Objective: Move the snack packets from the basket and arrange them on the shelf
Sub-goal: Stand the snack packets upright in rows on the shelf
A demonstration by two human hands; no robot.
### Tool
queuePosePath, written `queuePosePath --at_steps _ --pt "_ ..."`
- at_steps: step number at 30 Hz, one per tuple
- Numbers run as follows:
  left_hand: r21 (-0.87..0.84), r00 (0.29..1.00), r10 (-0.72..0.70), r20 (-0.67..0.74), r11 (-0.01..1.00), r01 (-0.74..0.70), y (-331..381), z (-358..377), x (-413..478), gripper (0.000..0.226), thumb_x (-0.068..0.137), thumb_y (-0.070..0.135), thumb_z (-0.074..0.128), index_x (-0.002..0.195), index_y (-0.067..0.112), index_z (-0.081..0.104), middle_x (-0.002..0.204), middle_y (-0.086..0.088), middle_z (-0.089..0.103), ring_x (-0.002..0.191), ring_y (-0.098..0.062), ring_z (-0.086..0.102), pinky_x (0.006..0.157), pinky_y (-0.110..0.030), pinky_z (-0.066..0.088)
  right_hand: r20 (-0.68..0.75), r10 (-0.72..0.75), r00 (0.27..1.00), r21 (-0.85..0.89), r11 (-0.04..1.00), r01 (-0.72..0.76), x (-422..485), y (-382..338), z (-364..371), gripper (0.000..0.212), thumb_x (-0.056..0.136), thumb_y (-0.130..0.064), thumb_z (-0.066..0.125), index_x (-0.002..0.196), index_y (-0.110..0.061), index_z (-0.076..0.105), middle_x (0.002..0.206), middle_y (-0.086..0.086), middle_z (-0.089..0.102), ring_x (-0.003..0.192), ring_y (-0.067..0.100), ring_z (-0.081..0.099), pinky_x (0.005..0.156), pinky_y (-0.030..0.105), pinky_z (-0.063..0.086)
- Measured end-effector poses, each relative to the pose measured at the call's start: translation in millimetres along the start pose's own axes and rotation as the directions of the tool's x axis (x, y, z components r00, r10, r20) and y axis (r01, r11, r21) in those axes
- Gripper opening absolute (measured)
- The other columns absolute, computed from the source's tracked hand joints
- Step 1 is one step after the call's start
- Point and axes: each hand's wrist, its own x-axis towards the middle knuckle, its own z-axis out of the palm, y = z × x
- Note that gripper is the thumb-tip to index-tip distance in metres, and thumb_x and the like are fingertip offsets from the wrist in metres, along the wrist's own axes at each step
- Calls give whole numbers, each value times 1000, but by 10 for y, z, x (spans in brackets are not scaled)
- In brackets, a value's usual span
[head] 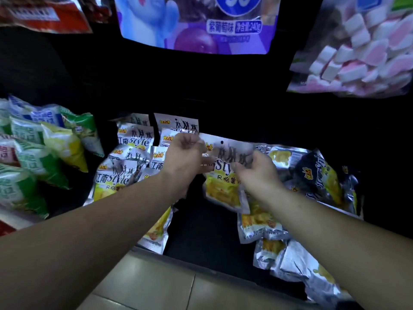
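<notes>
Both hands (186,156) (254,173) hold one snack packet (223,175) upright.

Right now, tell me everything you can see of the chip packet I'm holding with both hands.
The held chip packet is shiny silver foil, with black dancing silhouettes and a small hole near its top, "Style" lettering across the middle and a picture of yellow chips below. It faces the camera, roughly upright, its top edge sloping down to the right. The left hand grips its upper left corner; the right hand pinches its upper right. It has matching packets on either side.
</notes>
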Motion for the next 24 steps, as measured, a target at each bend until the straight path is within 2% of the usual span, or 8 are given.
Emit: queuePosePath --at_steps 2,4,6,9,12,14,17,24 --pt "186 1000 20 -11 982 -18 -145 -101 33 11 99 8 59 102 16 53 91 -4 56 76 -19 60 76 -40 56 -18 122 992 83 989 -120 51 15 -33 10 95 -19 70 98 -22 61 96 -6 68 96 19 66 74 31 50" --pt "416 997 3 77 909 -35 -303 -176 19 33 93 11 69 118 22 49 100 2 62 84 -13 61 74 -30 54 2 184 983 118 976 -183 75 9 -61 13 95 -20 71 94 -24 59 98 -3 68 96 22 66 86 45 56" --pt "388 985 -89 149 921 25 -423 -217 34 49 90 10 74 131 21 49 99 1 69 93 -16 67 82 -29 53 54 222 973 122 966 -227 87 23 -92 15 94 -21 72 94 -20 57 98 4 68 91 28 68 92 57 55" --pt "306 984 -104 148 950 54 -517 -247 60 21 88 8 77 97 15 60 76 -3 56 76 -18 56 74 -25 52 22 227 974 97 969 -228 105 82 -123 29 92 -22 75 105 -10 53 98 19 68 82 37 71 84 63 57" --pt "333 987 -114 115 940 70 -606 -238 32 26 85 13 82 85 16 56 81 -6 53 66 -14 52 55 -18 48 -53 171 984 91 982 -166 117 166 -160 58 92 -11 73 139 -31 46 98 11 61 87 25 65 89 55 58" --pt "370 982 -140 128 925 84 -654 -224 -42 28 85 19 82 81 18 54 77 -5 55 65 -14 54 57 -24 48 3 138 990 76 988 -138 91 185 -191 78 94 4 63 153 -39 35 95 10 54 82 24 58 88 56 57" --pt "377 968 -158 197 923 74 -661 -231 -101 25 89 24 79 84 20 54 75 -7 55 70 -18 55 66 -35 49 41 110 993 2 994 -111 67 170 -226 79 92 14 56 148 -39 44 88 7 48 76 25 50 81 58 58" --pt "312 938 -192 287 945 98 -457 -442 -191 31 80 -9 78 78 17 62 68 -4 64 53 -14 56 51 -23 45 20 89 996 -90 992 -87 84 119 -205 70 89 17 54 144 -26 50 82 2 54 40 11 60 39 17 43"
